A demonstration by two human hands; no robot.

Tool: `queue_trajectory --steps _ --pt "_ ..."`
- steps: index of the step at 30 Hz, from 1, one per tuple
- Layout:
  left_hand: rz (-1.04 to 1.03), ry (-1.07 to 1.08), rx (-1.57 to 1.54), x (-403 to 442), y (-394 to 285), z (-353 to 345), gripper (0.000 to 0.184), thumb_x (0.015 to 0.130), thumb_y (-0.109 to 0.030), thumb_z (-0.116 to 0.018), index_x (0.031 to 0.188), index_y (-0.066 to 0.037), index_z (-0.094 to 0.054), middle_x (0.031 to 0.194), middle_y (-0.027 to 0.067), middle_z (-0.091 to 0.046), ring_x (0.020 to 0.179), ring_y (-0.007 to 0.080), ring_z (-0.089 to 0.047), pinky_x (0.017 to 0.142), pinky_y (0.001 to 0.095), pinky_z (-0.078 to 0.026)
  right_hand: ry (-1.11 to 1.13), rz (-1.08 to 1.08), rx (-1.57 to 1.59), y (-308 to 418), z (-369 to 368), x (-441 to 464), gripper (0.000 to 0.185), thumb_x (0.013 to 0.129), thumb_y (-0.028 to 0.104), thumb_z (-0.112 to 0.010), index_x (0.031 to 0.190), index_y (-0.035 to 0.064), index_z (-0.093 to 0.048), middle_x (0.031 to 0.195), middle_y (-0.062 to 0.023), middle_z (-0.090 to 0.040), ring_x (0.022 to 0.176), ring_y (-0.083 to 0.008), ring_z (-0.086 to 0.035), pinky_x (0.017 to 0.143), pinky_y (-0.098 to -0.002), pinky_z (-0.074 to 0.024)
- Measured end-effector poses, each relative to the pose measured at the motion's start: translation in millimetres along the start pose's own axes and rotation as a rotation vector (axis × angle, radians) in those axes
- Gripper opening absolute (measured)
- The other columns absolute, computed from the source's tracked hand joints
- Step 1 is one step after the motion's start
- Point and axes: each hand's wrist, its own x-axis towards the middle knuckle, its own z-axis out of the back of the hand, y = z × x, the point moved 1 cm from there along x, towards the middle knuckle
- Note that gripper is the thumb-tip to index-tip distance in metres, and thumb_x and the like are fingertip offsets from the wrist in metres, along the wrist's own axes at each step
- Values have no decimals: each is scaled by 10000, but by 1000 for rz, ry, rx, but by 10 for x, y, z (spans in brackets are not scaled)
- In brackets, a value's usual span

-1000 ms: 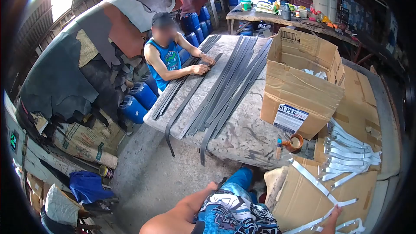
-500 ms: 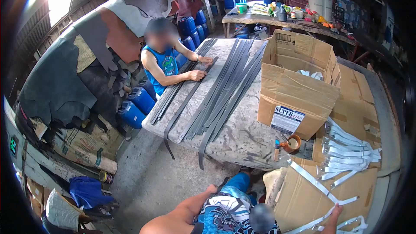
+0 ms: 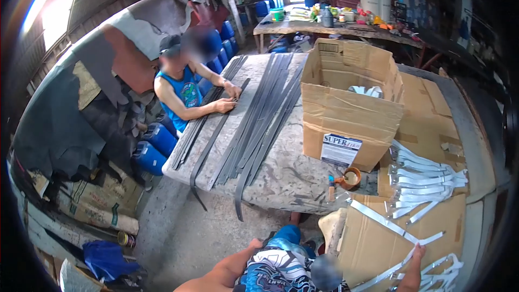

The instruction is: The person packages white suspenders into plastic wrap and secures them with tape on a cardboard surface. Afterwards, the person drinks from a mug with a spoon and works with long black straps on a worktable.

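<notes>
My right hand (image 3: 418, 251) is closed on a white strap (image 3: 386, 224) at the point where its pieces meet in a Y over the cardboard. One strap end reaches up toward the brush and cup; a short piece points right. My left hand (image 3: 256, 244) is down by my blue shorts (image 3: 286, 236), away from the table, with its fingers too hidden to read. More white straps (image 3: 432, 273) lie in a tangle beside my right forearm. A fanned bundle of white straps (image 3: 424, 181) lies farther up on the cardboard sheet (image 3: 354, 243).
A large open carton (image 3: 346, 113) stands on the table (image 3: 281, 184), with white material inside. An orange cup (image 3: 351, 177) and a small brush (image 3: 331, 188) sit in front of it. Across the table, a co-worker (image 3: 184, 92) handles a dark strip (image 3: 219, 124) near several others (image 3: 259, 124).
The whole view has shifted, so the table and carton appear farther left. My right hand stays at the strap's junction. The co-worker's head has tilted slightly; their hands remain at the dark strip.
</notes>
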Motion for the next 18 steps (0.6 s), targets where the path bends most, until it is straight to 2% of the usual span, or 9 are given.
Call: queue_trajectory --steps 6,11,13,16,18 --pt "9 -4 16 -3 -80 17 575 746 -583 -642 1097 -135 -726 1118 198 -682 1074 323 -652 919 384 -501 -32 -41 -87 -12 -20 -8 288 874 243 -704 888 -24 -598 946 -171 -617 844 -314 -607 773 -445 -479" --pt "9 7 39 67 -275 36 566 762 -576 -638 1114 -140 -719 1134 201 -675 1093 339 -638 930 394 -494 -54 21 -18 -54 -67 -5 282 871 229 -713 889 -25 -593 886 -158 -619 778 -298 -597 734 -438 -483" --pt "8 -14 -3 -209 -528 154 556 774 -569 -631 1116 -138 -716 1139 202 -671 1093 348 -635 927 397 -494 -71 43 -50 -13 -30 -17 273 878 223 -705 881 -28 -598 880 -158 -632 776 -292 -604 729 -433 -488" --pt "-17 -16 -2 -141 -472 91 558 780 -565 -629 1115 -126 -713 1137 198 -673 1088 349 -637 921 396 -496 -54 14 91 119 32 -95 269 886 224 -692 880 -31 -605 877 -165 -647 776 -300 -615 737 -427 -492" --pt "-2 -15 -2 -176 -401 58 559 786 -562 -624 1112 -116 -712 1142 205 -667 1092 350 -635 926 396 -496 -15 51 -4 211 69 -101 270 897 224 -674 900 -37 -607 890 -176 -661 790 -314 -629 746 -428 -496"
